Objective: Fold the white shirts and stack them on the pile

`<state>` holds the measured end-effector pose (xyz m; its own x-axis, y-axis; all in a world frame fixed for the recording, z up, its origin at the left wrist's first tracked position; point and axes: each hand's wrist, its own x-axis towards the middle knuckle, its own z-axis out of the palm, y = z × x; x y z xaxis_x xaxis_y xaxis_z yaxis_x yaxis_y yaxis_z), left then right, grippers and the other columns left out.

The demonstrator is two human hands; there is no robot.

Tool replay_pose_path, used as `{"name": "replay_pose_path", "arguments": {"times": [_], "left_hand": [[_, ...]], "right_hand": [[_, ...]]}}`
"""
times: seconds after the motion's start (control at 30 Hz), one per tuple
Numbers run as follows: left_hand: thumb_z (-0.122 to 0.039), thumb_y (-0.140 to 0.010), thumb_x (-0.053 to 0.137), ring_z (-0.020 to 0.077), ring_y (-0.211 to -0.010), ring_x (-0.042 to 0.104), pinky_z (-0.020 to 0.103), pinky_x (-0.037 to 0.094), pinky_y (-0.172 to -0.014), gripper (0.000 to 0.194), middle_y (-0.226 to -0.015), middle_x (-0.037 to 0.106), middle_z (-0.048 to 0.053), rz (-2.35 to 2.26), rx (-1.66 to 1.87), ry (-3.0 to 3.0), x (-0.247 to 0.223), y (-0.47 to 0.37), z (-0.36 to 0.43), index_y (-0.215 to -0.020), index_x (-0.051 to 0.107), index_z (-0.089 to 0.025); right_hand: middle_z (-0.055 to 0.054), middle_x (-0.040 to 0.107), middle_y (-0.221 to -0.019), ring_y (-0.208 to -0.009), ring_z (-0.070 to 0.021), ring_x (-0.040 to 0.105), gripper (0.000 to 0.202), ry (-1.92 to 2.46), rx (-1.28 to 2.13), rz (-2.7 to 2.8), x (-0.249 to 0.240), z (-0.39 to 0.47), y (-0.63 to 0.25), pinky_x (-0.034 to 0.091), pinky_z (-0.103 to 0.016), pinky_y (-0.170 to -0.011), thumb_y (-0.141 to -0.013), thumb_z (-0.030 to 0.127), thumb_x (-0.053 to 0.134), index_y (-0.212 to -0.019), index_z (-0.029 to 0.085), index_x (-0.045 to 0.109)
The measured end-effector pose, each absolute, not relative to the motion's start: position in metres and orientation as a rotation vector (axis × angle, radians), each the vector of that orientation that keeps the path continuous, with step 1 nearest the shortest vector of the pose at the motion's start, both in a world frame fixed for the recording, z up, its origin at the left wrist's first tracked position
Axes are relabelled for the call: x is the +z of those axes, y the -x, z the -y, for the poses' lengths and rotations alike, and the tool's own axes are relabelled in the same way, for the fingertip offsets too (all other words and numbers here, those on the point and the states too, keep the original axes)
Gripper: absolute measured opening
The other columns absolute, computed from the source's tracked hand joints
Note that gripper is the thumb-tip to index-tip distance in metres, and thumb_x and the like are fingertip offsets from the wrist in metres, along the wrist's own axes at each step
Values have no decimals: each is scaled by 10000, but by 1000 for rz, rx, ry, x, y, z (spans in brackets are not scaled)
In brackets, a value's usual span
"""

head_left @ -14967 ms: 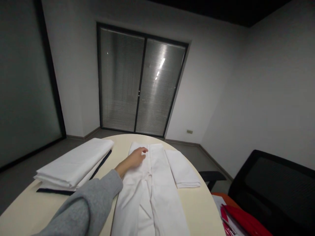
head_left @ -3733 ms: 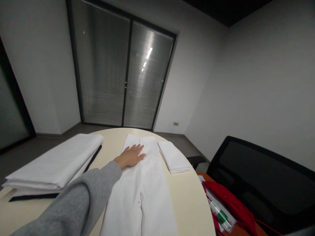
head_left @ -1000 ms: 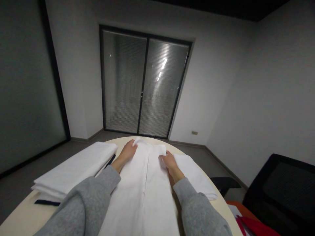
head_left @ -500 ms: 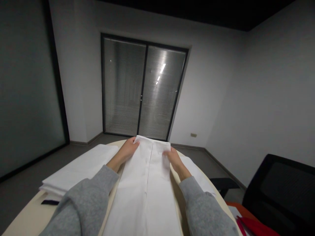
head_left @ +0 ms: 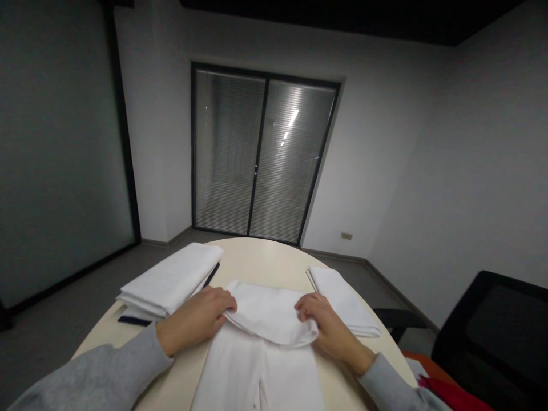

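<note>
On the surface, the left hand and right hand pinch opposite edges of the white cloth, seemingly so its turned-over end sits level; a pile and a smaller cloth flank it, presumably to leave room.

A cream round-edged table bears a cloth stack, a white garment and folded cloth.

0 texts, labels, brands, numbers or signs can be read here at this moment.
</note>
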<state>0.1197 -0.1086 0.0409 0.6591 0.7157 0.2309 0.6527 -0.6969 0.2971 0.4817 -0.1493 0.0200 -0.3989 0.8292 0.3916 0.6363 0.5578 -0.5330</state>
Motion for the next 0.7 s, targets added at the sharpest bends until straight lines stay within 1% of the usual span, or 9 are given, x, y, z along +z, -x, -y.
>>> {"name": "replay_pose_path", "arguments": {"times": [0.1, 0.17, 0.23, 0.3, 0.37, 0.53, 0.63, 0.7], "left_hand": [[-94, -894, 513, 262, -1047, 666, 409, 468, -957, 307, -1081, 746, 45, -1164, 403, -2746, 18, -121, 130, -1036, 722, -268], [-85, -917, 496, 262, -1043, 654, 409, 481, -933, 302, -1081, 731, 52, -1194, 448, -2744, 10, -123, 134, -1033, 715, -257], [-85, -932, 484, 255, -1051, 639, 405, 490, -939, 294, -1085, 716, 60, -1190, 565, -2731, 7, -125, 135, -1040, 706, -246], [-112, -963, 468, 248, -1068, 625, 398, 495, -967, 280, -1105, 701, 69, -1157, 697, -2704, 8, -126, 136, -1073, 691, -240], [-129, -982, 453, 240, -1084, 616, 382, 497, -980, 273, -1125, 687, 69, -1130, 744, -2677, 9, -126, 138, -1094, 674, -244], [-93, -931, 493, 248, -1065, 602, 372, 481, -947, 243, -1081, 670, 46, -1092, 462, -2739, 11, -127, 145, -1007, 657, -255], [-104, -930, 489, 261, -1061, 591, 387, 473, -927, 214, -1066, 659, 56, -1147, 391, -2749, 13, -128, 146, -973, 641, -249], [-141, -936, 498, 273, -1035, 593, 409, 473, -908, 179, -1032, 658, 63, -1179, 378, -2770, 15, -127, 148, -931, 637, -254]], "right_hand": [[-72, 697, -1124, -1156, -269, 587, 314, 1203, 224, 2332, 7, 167, -478, 394, -435, -1027, -662, 37, 497, -887, 240, 577], [-74, 690, -1135, -1162, -273, 584, 366, 1233, 176, 2345, 4, 171, -476, 395, -445, -1033, -608, 29, 480, -895, 240, 568], [-72, 683, -1130, -1153, -276, 582, 395, 1248, 174, 2324, 4, 172, -474, 402, -449, -1036, -577, 33, 472, -901, 241, 561], [-74, 674, -1138, -1149, -268, 581, 394, 1252, 215, 2264, 4, 171, -473, 421, -438, -1029, -602, 28, 463, -919, 245, 548], [-81, 662, -1157, -1159, -262, 575, 371, 1238, 261, 2235, 3, 171, -473, 442, -423, -1020, -646, 17, 458, -926, 248, 531], [-97, 645, -1225, -1235, -267, 542, 340, 1223, 238, 2339, 0, 174, -473, 442, -426, -1072, -689, -2, 484, -915, 245, 543], [-103, 650, -1267, -1260, -257, 546, 339, 1252, 238, 2358, 4, 175, -473, 437, -421, -1101, -711, 0, 485, -931, 237, 585], [-103, 665, -1284, -1255, -254, 564, 326, 1266, 249, 2358, 6, 175, -475, 442, -420, -1102, -713, 10, 486, -914, 233, 612]]}}
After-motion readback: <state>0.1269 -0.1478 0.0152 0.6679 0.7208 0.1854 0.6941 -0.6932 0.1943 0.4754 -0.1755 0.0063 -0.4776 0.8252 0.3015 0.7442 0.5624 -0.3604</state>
